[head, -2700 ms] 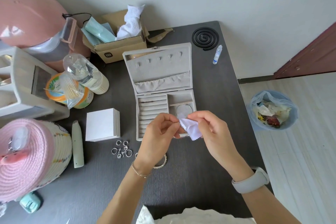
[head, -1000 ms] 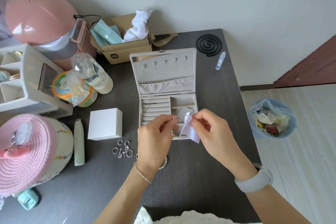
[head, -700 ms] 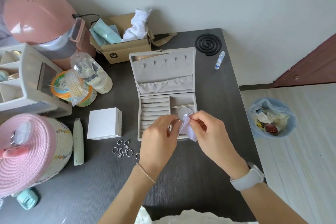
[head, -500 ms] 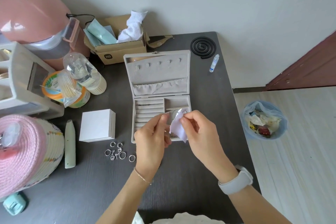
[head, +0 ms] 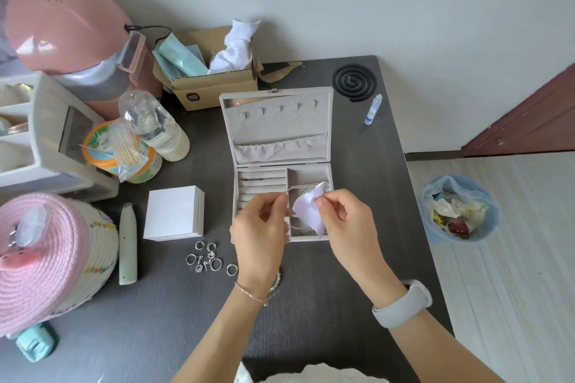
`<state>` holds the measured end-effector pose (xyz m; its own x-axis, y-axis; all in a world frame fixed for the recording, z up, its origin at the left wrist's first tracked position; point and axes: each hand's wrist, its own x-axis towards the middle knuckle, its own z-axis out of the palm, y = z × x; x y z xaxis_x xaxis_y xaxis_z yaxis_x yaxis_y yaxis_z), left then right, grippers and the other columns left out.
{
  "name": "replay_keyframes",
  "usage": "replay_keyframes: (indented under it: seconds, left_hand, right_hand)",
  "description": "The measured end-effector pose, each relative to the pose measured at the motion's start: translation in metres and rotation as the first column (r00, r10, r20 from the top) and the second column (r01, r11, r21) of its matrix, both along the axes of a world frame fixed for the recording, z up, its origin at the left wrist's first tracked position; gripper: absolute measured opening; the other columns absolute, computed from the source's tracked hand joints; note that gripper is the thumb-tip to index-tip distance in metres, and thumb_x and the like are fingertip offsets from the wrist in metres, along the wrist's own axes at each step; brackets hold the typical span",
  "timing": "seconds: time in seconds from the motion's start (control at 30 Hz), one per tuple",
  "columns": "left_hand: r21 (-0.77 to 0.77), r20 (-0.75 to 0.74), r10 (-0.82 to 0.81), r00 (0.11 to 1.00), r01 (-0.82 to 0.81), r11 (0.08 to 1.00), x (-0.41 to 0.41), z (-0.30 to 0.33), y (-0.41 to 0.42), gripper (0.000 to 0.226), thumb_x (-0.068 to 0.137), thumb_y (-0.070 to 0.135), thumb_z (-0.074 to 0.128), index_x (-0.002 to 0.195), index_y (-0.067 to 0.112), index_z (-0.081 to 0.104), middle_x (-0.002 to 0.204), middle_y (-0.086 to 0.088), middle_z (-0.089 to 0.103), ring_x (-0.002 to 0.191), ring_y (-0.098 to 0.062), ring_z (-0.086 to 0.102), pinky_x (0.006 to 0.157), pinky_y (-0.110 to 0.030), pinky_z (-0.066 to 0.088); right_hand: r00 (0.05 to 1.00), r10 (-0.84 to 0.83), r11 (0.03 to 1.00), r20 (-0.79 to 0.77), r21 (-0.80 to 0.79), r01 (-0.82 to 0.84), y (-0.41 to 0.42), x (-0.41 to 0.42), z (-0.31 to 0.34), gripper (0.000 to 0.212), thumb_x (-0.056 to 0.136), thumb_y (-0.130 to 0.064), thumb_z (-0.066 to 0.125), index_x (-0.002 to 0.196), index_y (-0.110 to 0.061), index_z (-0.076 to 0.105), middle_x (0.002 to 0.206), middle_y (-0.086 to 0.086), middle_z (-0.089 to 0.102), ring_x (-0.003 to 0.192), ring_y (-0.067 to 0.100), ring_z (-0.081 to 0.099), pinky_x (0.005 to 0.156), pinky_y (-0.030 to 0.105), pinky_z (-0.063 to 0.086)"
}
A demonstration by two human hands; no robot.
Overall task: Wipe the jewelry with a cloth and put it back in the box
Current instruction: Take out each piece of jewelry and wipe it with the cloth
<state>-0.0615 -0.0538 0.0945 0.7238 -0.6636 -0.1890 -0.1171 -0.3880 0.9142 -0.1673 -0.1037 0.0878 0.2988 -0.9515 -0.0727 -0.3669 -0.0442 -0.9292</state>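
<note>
My left hand (head: 261,227) and my right hand (head: 345,221) are held close together above the front of the open grey jewelry box (head: 277,134). The right hand pinches a small white cloth (head: 306,210) with a zigzag edge. The left hand's fingertips are closed on a thin silver piece of jewelry that runs into the cloth; most of it is hidden. Several silver rings (head: 205,258) lie on the dark table left of my left wrist. A beaded bracelet (head: 277,280) lies partly under that wrist.
A white square box (head: 174,213) and a pale green pen-like tool (head: 127,246) lie left of the rings. Bottles, a cardboard box (head: 214,84), a pink lamp and a pink basket crowd the left side. A mosquito coil (head: 354,81) and a dropper bottle (head: 371,110) sit at the back right.
Both hands have stayed over the box front, working the cloth against the held piece. The cloth now stands more upright and covers the round hoop seen in the box earlier.
</note>
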Motion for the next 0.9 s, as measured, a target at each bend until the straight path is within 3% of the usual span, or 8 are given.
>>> replay_keyframes:
  seconds: [0.1,0.2,0.27,0.37,0.53,0.73,0.8,0.9]
  left_hand:
    - [-0.008,0.258,-0.167,0.952,0.175,0.985,0.0,-0.003,0.008,0.009,0.085,0.02,0.059,0.078,0.021,0.064,0.056,0.018,0.06,0.05,-0.007,0.051,0.054,-0.018,0.041]
    - [0.097,0.56,-0.33,0.76,0.335,0.937,0.008,-0.015,0.012,0.02,0.079,0.032,0.054,0.079,0.019,0.07,0.061,0.011,0.064,0.051,-0.01,0.052,0.052,-0.021,0.043]
    - [0.092,0.46,-0.327,0.826,0.321,0.942,0.008,-0.015,0.014,0.014,0.079,0.026,0.059,0.073,0.02,0.07,0.05,0.008,0.061,0.048,-0.012,0.055,0.054,-0.026,0.046]
    - [0.073,0.054,-0.147,0.988,0.143,0.987,0.001,-0.009,0.012,0.024,0.082,0.011,0.063,0.063,0.025,0.066,0.046,0.01,0.06,0.043,-0.009,0.059,0.055,-0.026,0.053]
    - [0.026,-0.208,0.01,0.978,-0.005,1.0,-0.009,-0.015,0.011,0.017,0.086,0.008,0.06,0.071,0.014,0.065,0.053,0.004,0.067,0.047,-0.017,0.064,0.048,-0.023,0.055]
    - [0.067,-0.231,0.035,0.972,-0.02,0.998,0.0,-0.034,0.014,0.009,0.086,0.01,0.059,0.081,0.008,0.067,0.06,-0.006,0.065,0.043,-0.012,0.061,0.048,-0.019,0.053]
    - [0.208,-0.11,-0.143,0.984,0.163,0.964,0.003,-0.047,0.02,0.011,0.085,0.012,0.06,0.083,0.009,0.07,0.056,-0.006,0.065,0.041,-0.009,0.06,0.054,-0.016,0.052]
    - [0.399,-0.03,-0.47,0.882,0.442,0.803,-0.003,-0.069,0.03,0.014,0.086,0.017,0.058,0.083,0.014,0.072,0.065,-0.012,0.07,0.052,-0.019,0.065,0.068,-0.027,0.054]
  right_hand:
    - [0.998,0.047,0.996,-0.039,-0.075,-0.05,0.003,-0.003,-0.005,0.031,0.089,-0.007,0.053,0.067,-0.029,0.05,0.062,-0.024,0.057,0.066,-0.009,0.053,0.059,0.004,0.037]
    - [0.98,0.14,0.957,-0.142,-0.233,-0.171,0.003,-0.011,-0.011,0.018,0.086,-0.002,0.054,0.076,-0.015,0.062,0.069,-0.033,0.05,0.073,-0.014,0.051,0.063,0.002,0.037]
    - [0.977,0.143,0.946,-0.161,-0.267,-0.182,0.004,-0.014,-0.016,0.013,0.085,-0.004,0.054,0.079,-0.011,0.063,0.072,-0.032,0.046,0.071,-0.013,0.051,0.062,0.003,0.038]
    - [0.996,0.037,0.998,-0.083,-0.051,-0.042,0.006,-0.012,-0.014,0.014,0.087,-0.011,0.056,0.076,-0.017,0.06,0.066,-0.02,0.054,0.066,-0.006,0.054,0.06,0.009,0.041]
    - [0.98,-0.163,0.95,0.115,0.287,0.124,0.008,-0.005,-0.016,0.014,0.086,-0.013,0.06,0.076,-0.022,0.064,0.066,-0.007,0.062,0.058,0.004,0.056,0.057,0.016,0.043]
    - [0.912,-0.399,0.886,0.094,0.295,0.357,-0.001,-0.024,-0.03,0.013,0.087,-0.015,0.057,0.077,-0.012,0.065,0.051,-0.009,0.053,0.049,0.005,0.046,0.051,0.014,0.037]
    - [0.895,-0.438,0.868,0.085,0.298,0.397,-0.005,-0.032,-0.032,0.012,0.088,-0.017,0.056,0.079,-0.013,0.064,0.058,-0.004,0.053,0.054,0.007,0.047,0.05,0.012,0.038]
    - [0.901,-0.429,0.875,0.054,0.274,0.4,-0.007,-0.039,-0.034,0.011,0.088,-0.018,0.055,0.082,-0.015,0.063,0.063,-0.003,0.055,0.058,0.009,0.048,0.052,0.013,0.039]
